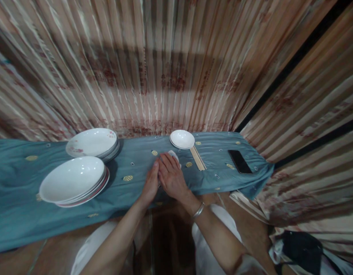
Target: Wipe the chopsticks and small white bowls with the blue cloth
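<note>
My left hand (150, 185) and my right hand (173, 177) are together over the front middle of the cloth-covered table. My right hand lies across the left one, its fingers stretched out and close together. Most of my left fingers are hidden beneath it; the part that shows is extended. I see nothing held in either hand. Just behind my right hand, a small white glossy piece (174, 156) sits on the cloth, partly covered, so its kind is unclear. Beyond it is a short stack of small white bowls (182, 139), with wooden chopsticks (197, 158) beside it.
To the left stand a stack of white bowls (73, 179) and, behind it, a stack of flower-patterned plates (92, 143). A black phone (240, 161) lies at the right on the teal tablecloth (142, 149). A pleated curtain (170, 88) hangs close behind the table.
</note>
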A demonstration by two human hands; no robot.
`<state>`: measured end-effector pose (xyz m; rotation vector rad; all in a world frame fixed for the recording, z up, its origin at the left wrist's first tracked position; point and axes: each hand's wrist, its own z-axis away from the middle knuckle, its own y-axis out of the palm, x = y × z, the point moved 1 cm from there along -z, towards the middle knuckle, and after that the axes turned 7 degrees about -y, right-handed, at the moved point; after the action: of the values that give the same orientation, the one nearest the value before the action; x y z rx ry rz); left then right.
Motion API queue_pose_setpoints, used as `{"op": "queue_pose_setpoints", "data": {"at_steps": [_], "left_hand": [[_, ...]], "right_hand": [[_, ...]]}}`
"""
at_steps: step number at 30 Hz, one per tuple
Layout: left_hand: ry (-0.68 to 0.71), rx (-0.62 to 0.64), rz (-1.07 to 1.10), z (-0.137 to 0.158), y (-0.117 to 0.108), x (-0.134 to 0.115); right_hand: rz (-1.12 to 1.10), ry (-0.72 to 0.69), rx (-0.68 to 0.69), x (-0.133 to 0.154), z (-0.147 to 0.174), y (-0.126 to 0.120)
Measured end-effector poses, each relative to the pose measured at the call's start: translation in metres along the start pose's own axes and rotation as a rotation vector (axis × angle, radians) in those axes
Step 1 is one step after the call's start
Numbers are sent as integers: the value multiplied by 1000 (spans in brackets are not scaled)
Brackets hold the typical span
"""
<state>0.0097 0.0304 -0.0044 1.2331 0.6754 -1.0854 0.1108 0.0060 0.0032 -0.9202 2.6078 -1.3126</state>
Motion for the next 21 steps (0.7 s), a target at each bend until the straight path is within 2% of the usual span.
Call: {"op": "queue_pose_setpoints", "data": {"at_steps": [4,6,13,21], "left_hand": [[94,5,-171,6,6,-7],[118,8,-189,5,7,-6],[103,100,-156,-5,5,4],[64,168,-203,-4,6,5]], "right_hand": [[-39,66,-48,-8,-9,-8],[-78,103,-68,-13,-12,-9],[-196,177,-125,-29,-18,-9],[-314,222,-201,-41,-18,-6]]}}
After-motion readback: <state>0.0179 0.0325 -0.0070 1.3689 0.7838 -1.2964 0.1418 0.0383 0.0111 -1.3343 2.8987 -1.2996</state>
